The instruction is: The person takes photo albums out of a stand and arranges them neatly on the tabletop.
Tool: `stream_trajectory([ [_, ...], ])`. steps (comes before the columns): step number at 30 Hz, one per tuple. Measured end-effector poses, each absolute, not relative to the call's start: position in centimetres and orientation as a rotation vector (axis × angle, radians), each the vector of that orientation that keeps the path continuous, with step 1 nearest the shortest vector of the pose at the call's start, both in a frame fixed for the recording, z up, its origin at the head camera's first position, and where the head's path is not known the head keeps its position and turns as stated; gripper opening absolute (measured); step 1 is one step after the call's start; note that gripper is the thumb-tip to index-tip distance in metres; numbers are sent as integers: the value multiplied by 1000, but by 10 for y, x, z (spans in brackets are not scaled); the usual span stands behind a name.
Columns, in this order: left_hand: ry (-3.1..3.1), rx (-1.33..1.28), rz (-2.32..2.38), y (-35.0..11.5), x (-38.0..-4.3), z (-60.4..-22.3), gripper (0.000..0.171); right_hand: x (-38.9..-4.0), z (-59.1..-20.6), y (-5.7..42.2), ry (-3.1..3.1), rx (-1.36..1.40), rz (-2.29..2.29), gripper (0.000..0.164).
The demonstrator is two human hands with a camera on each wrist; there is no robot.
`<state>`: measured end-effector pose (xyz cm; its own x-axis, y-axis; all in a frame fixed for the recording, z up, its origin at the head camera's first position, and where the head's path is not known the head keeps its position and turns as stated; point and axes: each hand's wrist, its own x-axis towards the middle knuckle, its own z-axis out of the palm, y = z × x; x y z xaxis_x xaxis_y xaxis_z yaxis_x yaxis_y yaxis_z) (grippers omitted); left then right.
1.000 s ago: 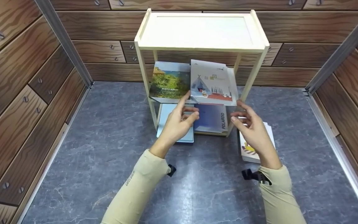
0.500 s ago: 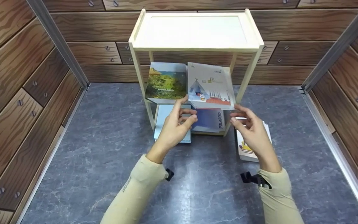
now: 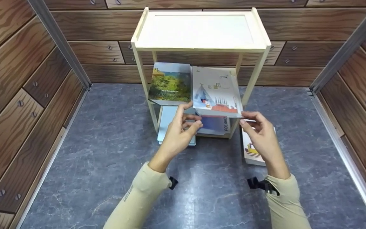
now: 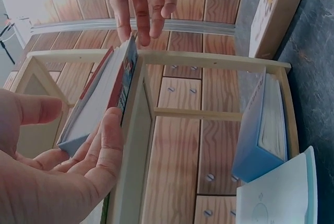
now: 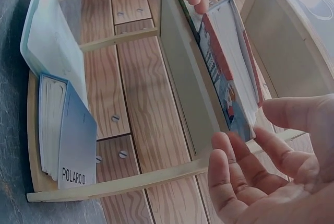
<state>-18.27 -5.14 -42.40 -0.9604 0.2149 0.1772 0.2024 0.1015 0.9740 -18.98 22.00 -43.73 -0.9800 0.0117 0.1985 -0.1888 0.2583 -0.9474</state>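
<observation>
A thick book with a tent picture on its cover (image 3: 216, 90) juts out over the front of the middle shelf. At its near right corner my right hand (image 3: 262, 132) pinches the edge between thumb and fingers. My left hand (image 3: 179, 130) touches the near left corner with its fingertips, the thumb apart from the book. In the left wrist view the page block faces the left palm (image 4: 57, 182). Beside it on the shelf lies a photo album with a garden picture (image 3: 170, 84). Below are a blue POLAROID album (image 5: 75, 140) and a pale blue book (image 5: 55, 41).
The pale wooden shelf unit (image 3: 195, 30) stands near the plank-patterned back wall (image 3: 100, 27). A white book with a yellow picture (image 3: 253, 149) lies on the grey marbled floor (image 3: 106, 159), right of the unit. Metal rails (image 3: 338, 133) run along the sides.
The tent book has come forward and down, out from the shelf. Both hands have moved slightly toward the viewer; the right fingers have closed on its corner.
</observation>
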Motion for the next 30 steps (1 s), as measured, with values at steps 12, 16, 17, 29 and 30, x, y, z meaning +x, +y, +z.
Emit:
stream_trajectory([
  [12, 2261, 345, 2048, -64, -190, -421, 50, -201, -439, 223, -2346, 60, 1865, 33],
  [16, 2228, 275, 2026, -66, -197, -421, 53, -207, -438, 224, -2433, 28, 1855, 37],
  [17, 2215, 259, 2025, -65, -199, -420, 54, -208, -437, 225, -2451, 29, 1852, 38],
  [29, 2179, 200, 2036, -56, -208, -416, 55, -214, -436, 225, -2468, 93, 1878, 34],
  [30, 2184, 201, 2037, -56, -207, -417, 55, -214, -437, 224, -2461, 101, 1882, 33],
])
